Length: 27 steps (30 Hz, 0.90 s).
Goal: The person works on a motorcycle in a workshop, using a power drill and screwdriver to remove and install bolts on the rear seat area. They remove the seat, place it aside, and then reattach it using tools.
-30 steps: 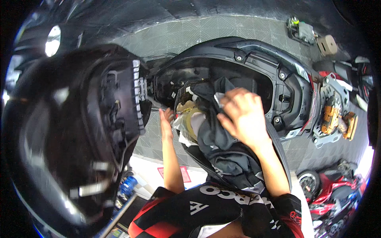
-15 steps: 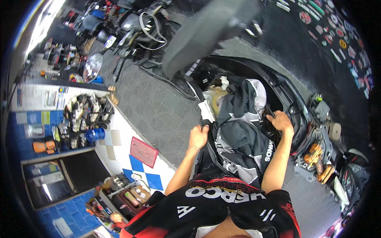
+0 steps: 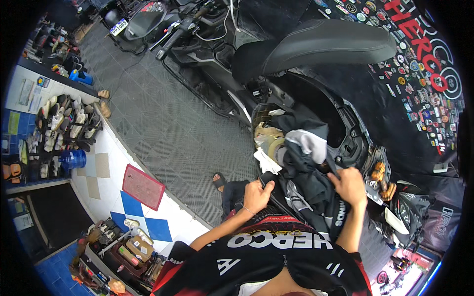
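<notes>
My left hand is closed on a black strap-like edge of an open black bag. On the opposite side, my right hand grips the bag's other edge. Bundled inside is a black-and-grey jacket, with a tan item and a crumpled white cloth or paper at its left end. The bag is close to my body, beside the open under-seat compartment of a black scooter. The scooter's seat is tilted up above it. The bag's underside is hidden.
An orange power drill lies right of the scooter's tail. A foot in a dark sandal rests on the tiled floor. Leftward are a pink mat, a shoe rack and a blue water jug. Behind the scooter stands a sticker-covered wall.
Both hands have drawn the bag with the jacket toward my body, baring more of the compartment. The view has turned, so the seat and sticker wall show more fully.
</notes>
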### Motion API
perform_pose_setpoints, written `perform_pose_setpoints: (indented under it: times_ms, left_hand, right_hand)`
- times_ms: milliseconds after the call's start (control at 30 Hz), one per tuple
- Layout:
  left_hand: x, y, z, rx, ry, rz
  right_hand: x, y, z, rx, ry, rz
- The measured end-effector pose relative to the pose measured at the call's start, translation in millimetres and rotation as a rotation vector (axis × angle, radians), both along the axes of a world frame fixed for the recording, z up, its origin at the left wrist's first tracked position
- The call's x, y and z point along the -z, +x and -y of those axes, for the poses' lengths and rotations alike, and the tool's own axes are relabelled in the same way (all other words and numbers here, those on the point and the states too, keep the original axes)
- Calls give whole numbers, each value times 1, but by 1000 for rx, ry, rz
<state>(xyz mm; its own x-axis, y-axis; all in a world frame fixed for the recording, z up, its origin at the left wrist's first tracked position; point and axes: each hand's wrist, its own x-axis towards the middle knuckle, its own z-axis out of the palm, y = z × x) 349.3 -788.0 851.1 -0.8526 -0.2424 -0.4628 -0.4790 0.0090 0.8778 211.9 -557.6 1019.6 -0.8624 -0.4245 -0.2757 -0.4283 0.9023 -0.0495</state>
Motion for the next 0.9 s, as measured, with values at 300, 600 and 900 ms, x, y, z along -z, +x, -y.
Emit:
perform_pose_setpoints:
  times_ms: [300,600,900]
  left_hand:
    - [-1,110,165,-143,-3,55]
    - [103,211,340,-522,1003,-10]
    - [294,202,456,-1131,1208,57]
  right_hand:
    - [28,93,198,-162,-111,181]
    - [61,74,360,-575,-113,342]
    - [115,15,633,-955,-99,605]
